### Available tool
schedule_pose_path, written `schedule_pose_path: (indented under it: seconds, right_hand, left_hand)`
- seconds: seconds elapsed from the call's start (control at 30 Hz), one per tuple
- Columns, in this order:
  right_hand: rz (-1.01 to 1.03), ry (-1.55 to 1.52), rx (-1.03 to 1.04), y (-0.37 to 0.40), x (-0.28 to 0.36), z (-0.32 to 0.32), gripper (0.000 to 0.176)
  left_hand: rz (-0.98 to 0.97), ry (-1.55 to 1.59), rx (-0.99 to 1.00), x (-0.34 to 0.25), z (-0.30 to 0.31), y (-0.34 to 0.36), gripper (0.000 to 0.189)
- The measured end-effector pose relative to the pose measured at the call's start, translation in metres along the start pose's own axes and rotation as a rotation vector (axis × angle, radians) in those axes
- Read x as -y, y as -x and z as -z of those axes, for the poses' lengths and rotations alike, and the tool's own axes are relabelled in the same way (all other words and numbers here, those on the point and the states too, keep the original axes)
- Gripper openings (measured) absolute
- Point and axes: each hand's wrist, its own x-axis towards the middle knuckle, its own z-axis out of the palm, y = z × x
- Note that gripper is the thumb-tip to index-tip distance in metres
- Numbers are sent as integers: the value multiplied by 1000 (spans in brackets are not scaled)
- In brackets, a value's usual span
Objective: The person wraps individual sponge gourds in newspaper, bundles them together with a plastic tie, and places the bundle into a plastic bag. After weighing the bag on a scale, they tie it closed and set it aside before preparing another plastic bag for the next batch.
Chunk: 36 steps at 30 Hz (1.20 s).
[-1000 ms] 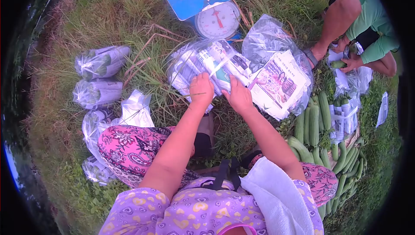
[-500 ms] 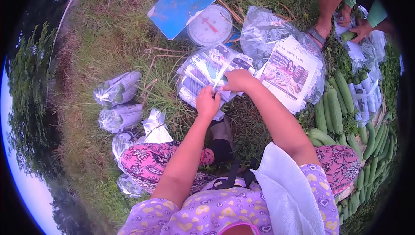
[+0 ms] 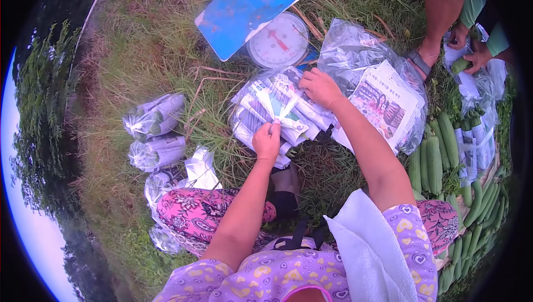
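In front of me on the grass lies a clear plastic bag (image 3: 261, 99) packed with newspaper-wrapped rolls, its white plastic gathered at the middle. My left hand (image 3: 267, 142) pinches the gathered plastic at the near side of the bag. My right hand (image 3: 321, 87) rests at the bag's right edge, fingers curled over its side; the fingertips are partly hidden. Just right of it a stack of printed newspaper sheets (image 3: 383, 102) lies on a crumpled clear plastic bag (image 3: 355, 46). What the rolls contain is hidden.
A dial scale (image 3: 277, 41) with a blue plate (image 3: 250, 10) stands beyond the bag. Filled bags (image 3: 155, 116) lie left. Long green gourds (image 3: 433, 157) and wrapped rolls (image 3: 472, 141) are at right, where another person's hands (image 3: 477, 57) hold a green vegetable.
My right hand has left the gathered plastic at the middle and moved up and right to the bag's edge. My left hand still pinches the plastic. The view has shifted slightly.
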Motion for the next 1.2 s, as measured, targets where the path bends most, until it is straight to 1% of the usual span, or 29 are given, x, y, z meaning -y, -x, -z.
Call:
schedule_pose_path:
  seconds: [0.17,0.27,0.33,0.37,0.57,0.6,0.7,0.73,0.77,0.93,1.0,1.1,1.2]
  right_hand:
    - [68,35,30,-5,0,10,4]
    - [67,19,14,-7,10,20,2]
    - [36,-14,-2,-5,14,24,2]
    - [18,-30,-13,-3,16,27,3]
    - [-200,-81,106,22,32,28,4]
    - [-213,-128,114,25,31,25,8]
    - [-146,-129,191,31,35,27,15]
    - [-141,-147,194,31,37,31,20]
    - [-137,-154,173,32,38,33,18]
    - [-78,-256,37,32,47,53,13]
    - [-41,-306,22,31,53,66,12]
    - [-14,-342,29,35,66,87,11]
    - [6,-347,47,42,80,118,11]
  left_hand:
    - [-49,95,-38,-6,8,-7,47]
    - [-49,164,-62,-7,14,-9,46]
    - [-51,235,-76,-15,21,-7,46]
    - [-62,219,-78,-17,23,-8,46]
    - [-134,191,-52,-18,28,2,46]
    - [-146,178,-41,-24,31,4,45]
    - [-152,167,-13,-29,36,5,45]
    - [-147,174,-15,-31,37,4,45]
    - [-135,179,-14,-30,38,7,45]
    - [-307,115,-106,-55,63,1,44]
    - [-361,127,-151,-66,74,-1,43]
    - [-395,158,-155,-80,90,4,42]
    - [-496,186,-161,-98,108,12,39]
